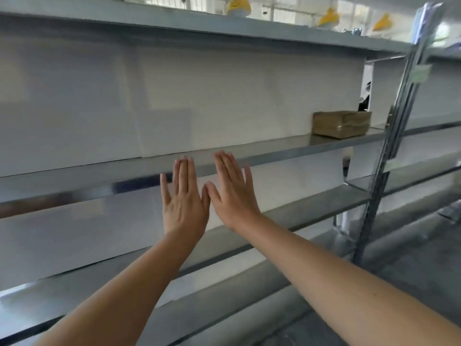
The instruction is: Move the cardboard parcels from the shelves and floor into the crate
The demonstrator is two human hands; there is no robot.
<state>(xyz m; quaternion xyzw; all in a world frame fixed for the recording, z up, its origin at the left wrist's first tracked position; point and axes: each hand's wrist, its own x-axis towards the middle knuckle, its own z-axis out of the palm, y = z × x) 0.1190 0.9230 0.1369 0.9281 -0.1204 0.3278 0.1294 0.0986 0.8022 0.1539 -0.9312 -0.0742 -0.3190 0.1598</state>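
Brown cardboard parcel point(341, 124) sits on the right end of the middle shelf point(274, 146), close to a shiny metal post point(399, 126). Both hands are up flat in front of that shelf's edge, left hand point(184, 198) and right hand point(234, 193) side by side, thumbs close together, fingers straight, each grip wide open and holding nothing, well apart from the parcel. On the top shelf point(174, 23) stand yellow and white things point(238, 6).
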